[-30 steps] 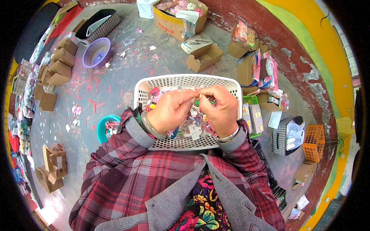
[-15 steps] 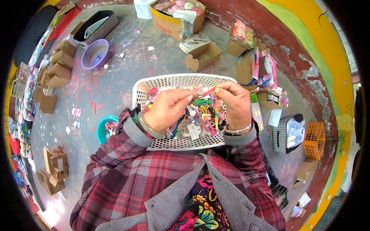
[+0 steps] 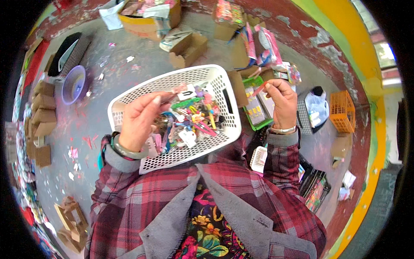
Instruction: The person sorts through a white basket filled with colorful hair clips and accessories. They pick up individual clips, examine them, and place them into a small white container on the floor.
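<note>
A white perforated plastic basket [image 3: 230, 114] sits in front of me, tilted in view. Inside lies a jumble of small colourful hair clips and trinkets [image 3: 200, 123], some on white cards. My left hand [image 3: 142, 116] is over its left part, thumb and fingers pinching a small pinkish item [image 3: 179, 89], blurred; whether the white card [image 3: 187, 93] beside it is attached I cannot tell. Off the basket's right side, my right hand [image 3: 282, 103] is raised with thumb and forefinger closed on a thin red strip [image 3: 259, 90]. Beneath that strip stands a green tray [image 3: 261, 125] with pale cards.
Cardboard boxes [image 3: 189, 48] and a purple basin [image 3: 74, 85] stand on the littered floor [image 3: 125, 47]. To the right are an orange crate [image 3: 343, 112], a checkered bin [image 3: 305, 114] and a black crate [image 3: 319, 190]. A small white basket [image 3: 258, 159] is near my right forearm.
My hands have parted: the right one has moved right, beyond the basket, with the red strip; the left keeps the small item above the basket. The view has swung right.
</note>
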{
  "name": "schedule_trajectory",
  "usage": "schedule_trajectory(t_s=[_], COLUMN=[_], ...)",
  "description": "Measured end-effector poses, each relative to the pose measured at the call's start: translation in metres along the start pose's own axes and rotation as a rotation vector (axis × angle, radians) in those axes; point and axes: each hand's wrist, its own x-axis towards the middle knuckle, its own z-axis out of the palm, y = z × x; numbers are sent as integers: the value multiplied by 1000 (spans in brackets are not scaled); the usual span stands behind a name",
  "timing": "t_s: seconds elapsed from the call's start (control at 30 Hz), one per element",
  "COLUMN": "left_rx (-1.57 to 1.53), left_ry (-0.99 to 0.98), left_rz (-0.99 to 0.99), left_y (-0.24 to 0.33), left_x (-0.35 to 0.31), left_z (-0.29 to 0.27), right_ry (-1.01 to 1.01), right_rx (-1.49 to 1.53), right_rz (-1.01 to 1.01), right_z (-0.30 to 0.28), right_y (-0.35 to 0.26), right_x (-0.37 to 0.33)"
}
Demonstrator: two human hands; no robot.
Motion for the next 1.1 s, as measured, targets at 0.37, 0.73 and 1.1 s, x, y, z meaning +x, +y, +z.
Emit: schedule_trajectory(t_s=[0.37, 0.73, 1.1], left_rx=[8, 1, 4], left_ry=[19, 11, 5], left_rz=[-41, -20, -22], left_y=[1, 0, 1], left_x=[0, 1, 2], left_z=[3, 3, 5], right_ry=[40, -104, -211], right_rx=[-829, -919, -829], right_rz=[234, 312, 351], right_z=[-102, -138, -151], right_y=[144, 230, 246], right_x=[-48, -64, -69])
